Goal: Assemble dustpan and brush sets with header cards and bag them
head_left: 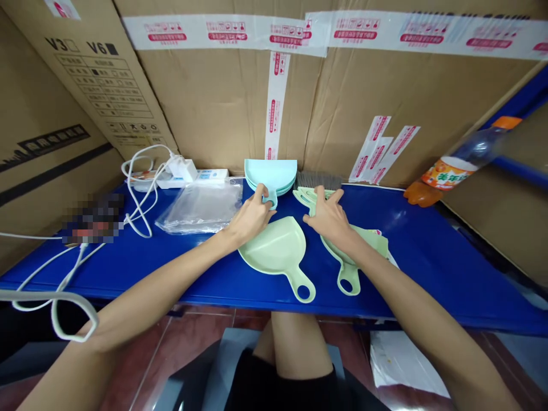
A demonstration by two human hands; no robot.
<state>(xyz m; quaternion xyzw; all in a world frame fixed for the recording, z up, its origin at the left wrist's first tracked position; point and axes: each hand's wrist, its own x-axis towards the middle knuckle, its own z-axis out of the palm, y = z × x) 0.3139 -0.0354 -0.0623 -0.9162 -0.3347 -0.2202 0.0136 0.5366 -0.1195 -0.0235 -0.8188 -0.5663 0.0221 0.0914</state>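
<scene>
My left hand (pixel 253 214) is closed round the handle of the light blue dustpans (pixel 274 174), which stand stacked against the cardboard. With curled fingers, my right hand (pixel 329 216) grips the pale green brushes (pixel 303 197), whose grey bristles (pixel 319 180) point to the back. Between my arms a pale green dustpan (pixel 276 245) lies on the blue table, its ringed handle towards me. Partly hidden under my right forearm is another green dustpan (pixel 377 242), its handle also facing me.
Clear plastic bags (pixel 203 208) lie left of the dustpans. Behind them are a power strip (pixel 212 176) and white cables (pixel 139 211). An orange drink bottle (pixel 449 174) leans at the right. Cardboard boxes (pixel 222 103) wall off the back of the blue table (pixel 428 274).
</scene>
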